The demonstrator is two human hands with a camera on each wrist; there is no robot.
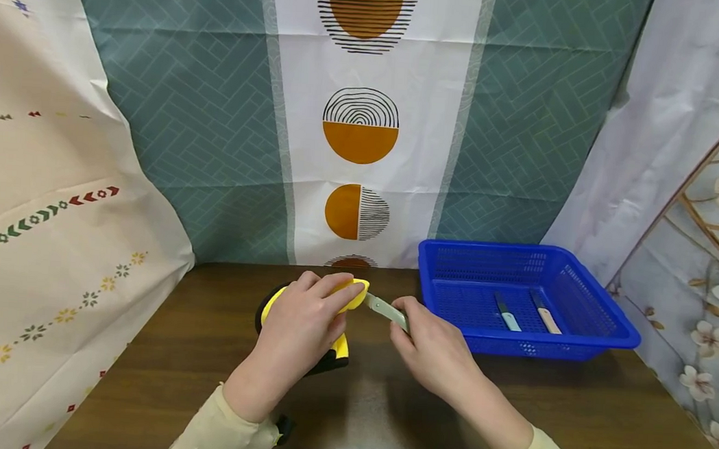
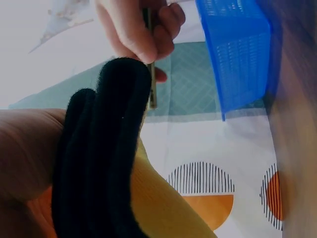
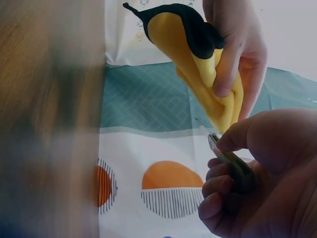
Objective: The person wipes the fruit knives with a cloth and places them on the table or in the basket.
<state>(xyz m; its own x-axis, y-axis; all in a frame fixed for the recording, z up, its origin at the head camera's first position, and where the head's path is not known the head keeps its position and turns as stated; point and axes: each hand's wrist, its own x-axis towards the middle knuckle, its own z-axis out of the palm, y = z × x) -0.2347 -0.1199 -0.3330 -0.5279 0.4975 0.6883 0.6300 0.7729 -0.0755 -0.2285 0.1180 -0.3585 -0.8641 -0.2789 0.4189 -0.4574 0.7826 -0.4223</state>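
My left hand [image 1: 304, 317] grips a folded yellow cloth [image 1: 358, 296] with black edging, held up over the table. In the left wrist view the black edge [image 2: 121, 144] stands in thick folds in front of the palm. My right hand [image 1: 435, 346] holds a small knife [image 1: 386, 311] by its pale green handle, thumb on one side and fingers curled under the other. In the right wrist view the knife's thin blade [image 3: 202, 123] points at the lower end of the cloth [image 3: 198, 84]; in the head view the blade's tip is hidden at the cloth.
A blue plastic basket [image 1: 525, 348] stands at the back right of the brown table [image 1: 203, 359]. Inside it lie a knife with a light blue handle [image 1: 511, 322] and one with a pale pink handle [image 1: 549, 321]. Patterned curtains [image 1: 206, 105] hang behind and at both sides.
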